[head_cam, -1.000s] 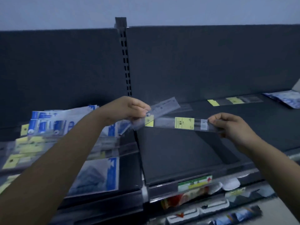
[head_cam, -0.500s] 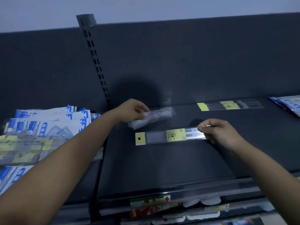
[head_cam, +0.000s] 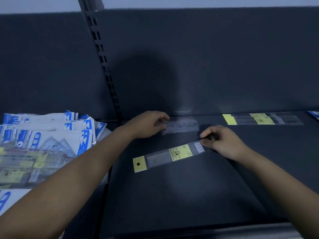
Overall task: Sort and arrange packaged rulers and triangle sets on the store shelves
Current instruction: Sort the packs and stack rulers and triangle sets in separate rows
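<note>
Starting at nine o'clock, I see the heap of blue-and-white triangle sets (head_cam: 51,135) on the left shelf bay, with yellow-labelled ruler packs (head_cam: 22,168) spread across its near side. The slotted upright (head_cam: 103,66) rises at about eleven o'clock and divides that bay from the dark shelf (head_cam: 172,195) in front of me.

My left hand (head_cam: 146,125) reaches past the upright to about twelve o'clock, fingers curled over the left end of a clear ruler pack (head_cam: 183,125) that lies along the back of the shelf; I am gripping it, though the blur keeps me from telling whether it rests flat or is slightly lifted.

Just nearer me, at centre, lies the packaged ruler (head_cam: 170,154) with its yellow hang tab pointing toward seven o'clock and its yellow label in the middle. It sits tilted, its far end rising toward two o'clock, where my right hand (head_cam: 222,142) pinches it between thumb and fingertips. The two hands are near each other but apart, each on its own pack.

Farther out at two o'clock, another yellow-tabbed ruler pack (head_cam: 262,119) lies flat against the back, well clear of both hands. A blue package corner (head_cam: 314,114) shows at three o'clock.
</note>
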